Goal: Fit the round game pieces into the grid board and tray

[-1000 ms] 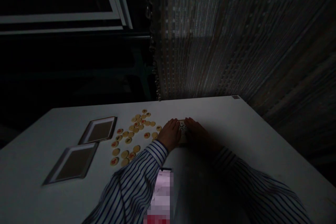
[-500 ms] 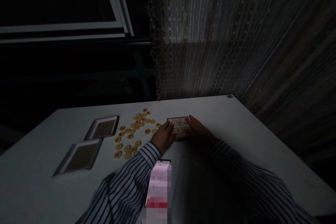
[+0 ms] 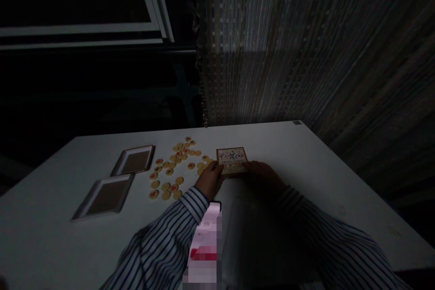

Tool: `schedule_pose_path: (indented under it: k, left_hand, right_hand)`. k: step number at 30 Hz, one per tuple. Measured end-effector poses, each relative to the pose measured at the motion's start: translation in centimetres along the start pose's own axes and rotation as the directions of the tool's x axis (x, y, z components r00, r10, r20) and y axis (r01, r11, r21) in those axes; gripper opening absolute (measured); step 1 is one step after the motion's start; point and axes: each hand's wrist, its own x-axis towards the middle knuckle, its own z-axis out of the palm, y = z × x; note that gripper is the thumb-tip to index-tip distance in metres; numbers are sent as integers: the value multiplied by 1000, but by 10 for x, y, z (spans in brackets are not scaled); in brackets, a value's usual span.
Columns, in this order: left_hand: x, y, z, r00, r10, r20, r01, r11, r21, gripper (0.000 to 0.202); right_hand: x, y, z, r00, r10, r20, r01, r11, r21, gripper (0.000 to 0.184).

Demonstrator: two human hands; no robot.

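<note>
A small flat Chinese chess box [image 3: 233, 156] with dark lettering on its lid is between my two hands on the white table. My left hand [image 3: 210, 177] grips its near left corner, thumb on the lid's edge. At the right side my right hand [image 3: 263, 174] holds the box, though its lower fingers are lost in shadow. Round wooden chess pieces [image 3: 173, 187], several with red or dark characters, lie scattered to the left of my left hand.
Two shallow trays [image 3: 151, 159] or box halves lie farther left on the table [image 3: 272, 140]. A lit phone [image 3: 204, 235] is under my left forearm. Behind the table hangs a string curtain [image 3: 251, 77], with a window frame [image 3: 152, 4] at upper left.
My hands have slid off the top of the chess box to its near corners, so more of its lid shows. The pieces and trays stay in place.
</note>
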Motion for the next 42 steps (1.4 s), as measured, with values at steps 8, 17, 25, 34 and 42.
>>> schedule_pose_path:
  k: [8, 17, 25, 34, 42]
  left_hand:
    - [7, 3, 1, 1000, 3, -13, -3, 1000, -4, 38]
    - [13, 3, -1, 1000, 20, 18, -20, 1000, -19, 37]
    - [-5, -11, -27, 984, 114, 139, -89, 981, -174, 52]
    - [-46, -19, -48, 908, 241, 344, -124, 936, -329, 62]
    - [-43, -18, -45, 935, 186, 301, -104, 958, -269, 36]
  right_hand:
    - [2, 3, -6, 999, 40, 14, -41, 999, 24, 38]
    - [3, 4, -4, 998, 58, 8, -59, 998, 13, 39]
    - [-2, 5, 0, 997, 78, -1, -78, 997, -17, 43]
    - [-5, 8, 6, 990, 136, -27, -138, 986, -90, 51]
    - [-3, 11, 6, 991, 131, -1, -131, 985, -109, 50]
